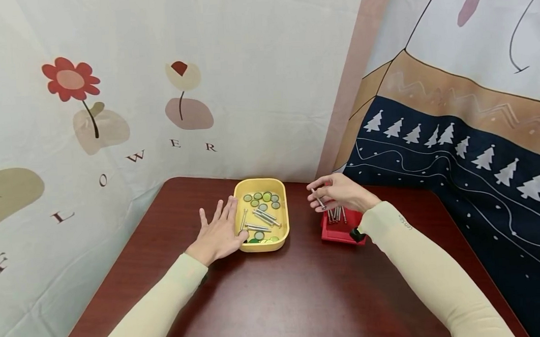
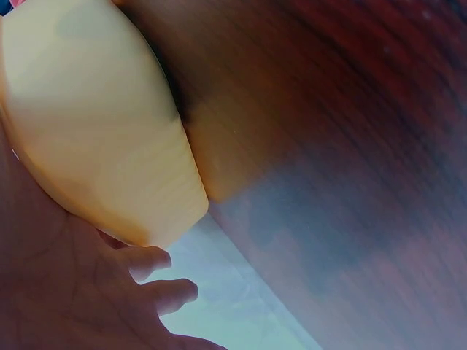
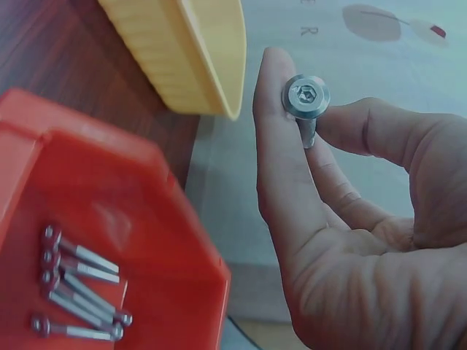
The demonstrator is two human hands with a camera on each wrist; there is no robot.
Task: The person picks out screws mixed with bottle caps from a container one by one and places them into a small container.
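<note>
My right hand (image 1: 344, 192) pinches a metal bolt (image 3: 307, 96) between thumb and fingers. In the right wrist view, the bolt's hex-socket head faces the camera. That hand is above the red bin (image 1: 344, 236), where several similar bolts (image 3: 76, 295) lie. My left hand (image 1: 218, 236) has its fingers spread against the left side of the yellow tray (image 1: 265, 248), its thumb at the near left rim. Inside the tray are several bolts (image 1: 265, 218) and several round green and grey discs (image 1: 267, 196). The left wrist view shows the tray's outer wall (image 2: 102, 109) beside the palm.
Both containers stand on a dark reddish wooden table (image 1: 277, 300), the yellow tray left of the red bin. A pale flower-print cloth (image 1: 256, 88) hangs behind, and a navy cloth with white trees (image 1: 458, 174) hangs at the right.
</note>
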